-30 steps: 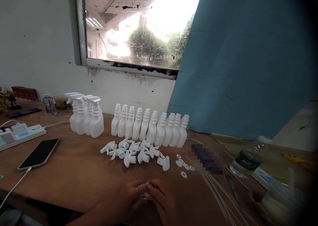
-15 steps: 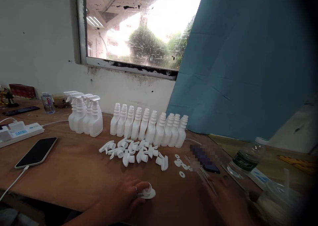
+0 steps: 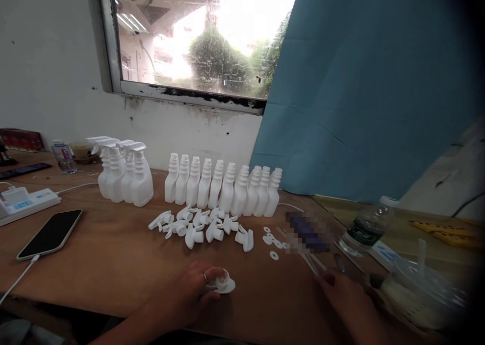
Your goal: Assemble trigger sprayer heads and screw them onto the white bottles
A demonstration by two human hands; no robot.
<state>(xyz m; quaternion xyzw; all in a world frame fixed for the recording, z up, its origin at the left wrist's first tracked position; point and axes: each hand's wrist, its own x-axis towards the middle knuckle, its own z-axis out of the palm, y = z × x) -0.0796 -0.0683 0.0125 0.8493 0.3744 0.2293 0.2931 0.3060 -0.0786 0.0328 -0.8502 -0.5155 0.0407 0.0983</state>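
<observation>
My left hand [image 3: 189, 294] rests on the wooden table [image 3: 113, 264] near its front edge, fingers closed on a white trigger spray head [image 3: 223, 283]. My right hand [image 3: 346, 297] is out to the right, its fingertips touching a bundle of thin clear tubes [image 3: 312, 263]; I cannot see whether it grips one. Several loose spray heads [image 3: 204, 226] lie in a pile ahead, with small white washers [image 3: 272, 241] to their right. Behind stand a row of open white bottles [image 3: 223, 186] and a group of bottles with spray heads fitted [image 3: 125, 176].
A phone on a cable [image 3: 49, 234] and a power strip [image 3: 26, 201] lie at the left. A water bottle [image 3: 366, 226] lies at the right beside a clear plastic cup [image 3: 424, 289]. A blue sheet [image 3: 371, 92] hangs behind, next to a window [image 3: 197, 37].
My right hand left the spray head and moved right to the thin tubes. My left hand stayed in place with the spray head. The view shifted slightly.
</observation>
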